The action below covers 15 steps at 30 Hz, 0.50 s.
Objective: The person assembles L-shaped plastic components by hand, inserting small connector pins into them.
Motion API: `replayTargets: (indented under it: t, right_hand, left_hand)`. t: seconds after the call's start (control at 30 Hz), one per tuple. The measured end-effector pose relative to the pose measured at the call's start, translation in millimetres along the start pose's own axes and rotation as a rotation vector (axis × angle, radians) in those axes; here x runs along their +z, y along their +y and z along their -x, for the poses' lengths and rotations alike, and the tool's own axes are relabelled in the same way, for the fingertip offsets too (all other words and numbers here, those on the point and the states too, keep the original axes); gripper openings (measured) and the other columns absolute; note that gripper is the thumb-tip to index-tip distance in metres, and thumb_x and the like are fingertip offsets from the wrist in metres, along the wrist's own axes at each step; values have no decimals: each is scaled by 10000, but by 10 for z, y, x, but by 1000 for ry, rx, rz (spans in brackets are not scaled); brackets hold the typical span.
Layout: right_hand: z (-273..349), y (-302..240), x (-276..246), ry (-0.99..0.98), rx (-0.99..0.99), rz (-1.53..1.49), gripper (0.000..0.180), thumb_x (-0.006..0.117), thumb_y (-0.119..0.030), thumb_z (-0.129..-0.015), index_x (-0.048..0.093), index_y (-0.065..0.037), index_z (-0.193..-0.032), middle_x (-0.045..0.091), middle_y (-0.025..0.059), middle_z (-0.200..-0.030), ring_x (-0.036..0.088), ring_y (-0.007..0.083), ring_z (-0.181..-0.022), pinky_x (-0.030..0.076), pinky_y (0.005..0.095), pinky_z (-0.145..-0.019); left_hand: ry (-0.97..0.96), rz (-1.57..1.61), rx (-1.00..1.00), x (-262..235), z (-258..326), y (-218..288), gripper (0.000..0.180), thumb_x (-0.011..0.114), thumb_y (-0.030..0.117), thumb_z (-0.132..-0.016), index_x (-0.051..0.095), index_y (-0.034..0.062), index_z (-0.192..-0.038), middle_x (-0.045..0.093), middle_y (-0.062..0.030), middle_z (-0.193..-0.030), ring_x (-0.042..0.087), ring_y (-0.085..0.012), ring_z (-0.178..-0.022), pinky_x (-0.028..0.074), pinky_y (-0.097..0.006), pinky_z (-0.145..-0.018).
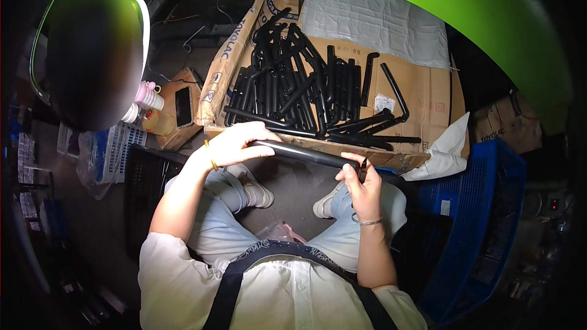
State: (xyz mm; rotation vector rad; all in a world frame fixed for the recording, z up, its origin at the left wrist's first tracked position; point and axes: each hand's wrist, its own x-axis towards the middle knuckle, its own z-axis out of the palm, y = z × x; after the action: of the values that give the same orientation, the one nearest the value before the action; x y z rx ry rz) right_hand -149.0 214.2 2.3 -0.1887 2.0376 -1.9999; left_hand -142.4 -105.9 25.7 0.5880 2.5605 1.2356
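Note:
A black tube with a bent end (306, 154) is held level above my knees, between both hands. My left hand (235, 143) grips its left end, fingers over the top and thumb underneath. Around the right end close the fingers and thumb of my right hand (362, 188), near the short bend. Just beyond, a heap of similar black bent tubes (287, 88) lies on a cardboard-covered surface (422, 85). A few tubes lie apart from the heap, on its right side.
A white sheet (443, 150) hangs over the cardboard's near right corner. Blue plastic crates (471, 226) stand at right. To the left are a phone (183, 107) on a small board, stacked cups (148, 96) and a white basket (119, 153). A dark blurred round shape blocks the upper left.

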Motion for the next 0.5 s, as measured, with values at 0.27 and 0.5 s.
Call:
replayTargets:
  t: [0.27, 0.5]
  right_hand:
    - [463, 123, 527, 216, -84, -173, 251, 584, -134, -963, 570, 4, -1172, 678, 87, -835, 400, -3, -518, 327, 149, -462]
    - [727, 150, 830, 75, 70, -171, 161, 577, -135, -967, 575, -11, -1070, 672, 71, -775, 409, -2, -508, 310, 158, -449]
  left_hand:
    - [1230, 950, -253, 1318, -30, 82, 415, 499, 302, -1009, 405, 65, -1336, 557, -52, -1046, 559, -132, -895, 457, -271, -844]
    - [1193, 1528, -121, 1713, -51, 507, 411, 407, 387, -1033, 444, 75, -1298, 554, -45, -842, 531, -122, -712, 482, -266, -688]
